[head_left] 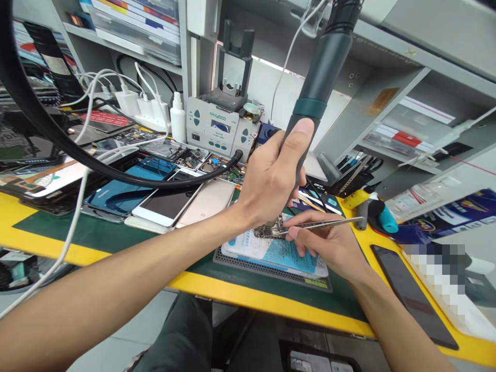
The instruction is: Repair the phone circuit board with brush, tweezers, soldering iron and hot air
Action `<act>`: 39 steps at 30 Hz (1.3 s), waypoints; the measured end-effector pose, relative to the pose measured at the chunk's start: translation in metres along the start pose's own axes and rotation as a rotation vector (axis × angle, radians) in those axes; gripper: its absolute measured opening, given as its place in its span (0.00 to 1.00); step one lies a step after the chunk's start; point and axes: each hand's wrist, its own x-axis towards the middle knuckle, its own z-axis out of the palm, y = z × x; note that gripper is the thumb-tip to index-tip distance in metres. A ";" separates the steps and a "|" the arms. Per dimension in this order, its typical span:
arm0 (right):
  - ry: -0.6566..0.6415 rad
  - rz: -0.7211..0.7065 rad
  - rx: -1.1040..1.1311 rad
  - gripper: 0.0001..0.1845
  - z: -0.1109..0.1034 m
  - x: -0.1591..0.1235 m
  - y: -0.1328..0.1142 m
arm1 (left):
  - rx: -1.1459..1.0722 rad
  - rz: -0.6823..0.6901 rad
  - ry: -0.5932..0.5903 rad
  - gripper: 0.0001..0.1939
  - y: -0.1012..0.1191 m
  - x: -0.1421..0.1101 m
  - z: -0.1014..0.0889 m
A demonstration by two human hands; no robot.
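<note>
Forearms reach over the table [116, 237]: left hand [271, 175] wraps the stiff hot-air handle [318, 88], right hand [333, 243] pinches thin tweezers [321, 224] on a fragile circuit board [271, 230] (hold edges only).

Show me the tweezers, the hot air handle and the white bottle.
tweezers [329, 223]: head view, middle of the metal shaft.
hot air handle [321, 72]: head view, dark barrel above the left hand.
white bottle [178, 120]: head view, its body, by the station.

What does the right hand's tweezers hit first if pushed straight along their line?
Probably the small circuit board at the tweezers tip, under the left hand; the right hand aims them leftward. Depth unclear.
</note>
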 end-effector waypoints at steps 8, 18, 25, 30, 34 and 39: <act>0.000 0.009 0.005 0.07 0.000 0.001 0.000 | -0.011 0.004 -0.007 0.32 -0.002 0.001 0.000; -0.001 0.003 0.011 0.09 0.001 -0.001 -0.004 | 0.021 -0.018 0.006 0.32 -0.001 0.000 0.001; -0.006 -0.009 0.011 0.10 0.001 -0.003 -0.002 | 0.008 -0.005 -0.003 0.32 -0.001 0.000 0.001; -0.012 -0.009 0.020 0.09 0.000 -0.003 -0.001 | 0.016 0.001 -0.001 0.32 -0.001 0.000 0.001; -0.010 -0.007 0.023 0.09 0.001 -0.002 0.000 | 0.018 0.000 -0.006 0.31 -0.001 0.000 0.000; -0.013 -0.007 0.030 0.09 0.001 -0.002 0.000 | 0.004 -0.004 -0.012 0.33 -0.001 0.000 0.001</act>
